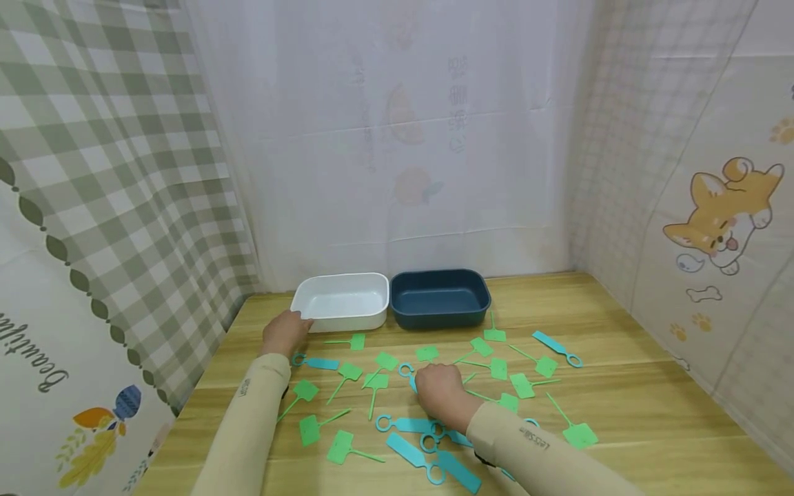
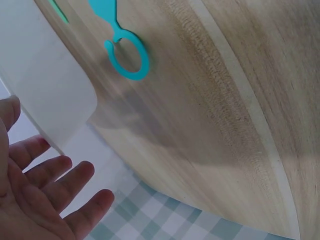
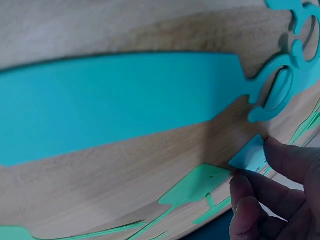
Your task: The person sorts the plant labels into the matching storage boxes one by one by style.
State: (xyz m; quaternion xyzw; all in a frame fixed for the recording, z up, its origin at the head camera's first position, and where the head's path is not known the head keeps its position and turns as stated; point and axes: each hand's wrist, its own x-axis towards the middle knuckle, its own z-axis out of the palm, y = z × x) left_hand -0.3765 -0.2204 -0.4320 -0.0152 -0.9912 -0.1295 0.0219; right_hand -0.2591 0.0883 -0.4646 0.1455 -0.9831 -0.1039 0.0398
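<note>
My left hand (image 1: pixel 287 333) is at the near left corner of the white bin (image 1: pixel 347 322). In the left wrist view, the thumb and index finger hold the bin's rim, while the other fingers spread outward. A blue ring-ended plant label (image 2: pixel 131 60) lies close by. Over the middle of the table, my right hand (image 1: pixel 443 393) pinches the flat end of a blue plant label (image 3: pixel 250 155) between thumb and forefinger. Beside those fingertips is a green plant label (image 3: pixel 202 185). A larger-looking blue label (image 3: pixel 120 102) lies nearer the right wrist camera.
A dark blue bin (image 1: pixel 440 319) stands right of the white one. Several green labels (image 1: pixel 339 446) and blue labels (image 1: pixel 406 450) are scattered across the wooden table (image 1: pixel 670 427), some blue ones overlapping. Cloth hangings (image 1: pixel 397 138) enclose the back and sides.
</note>
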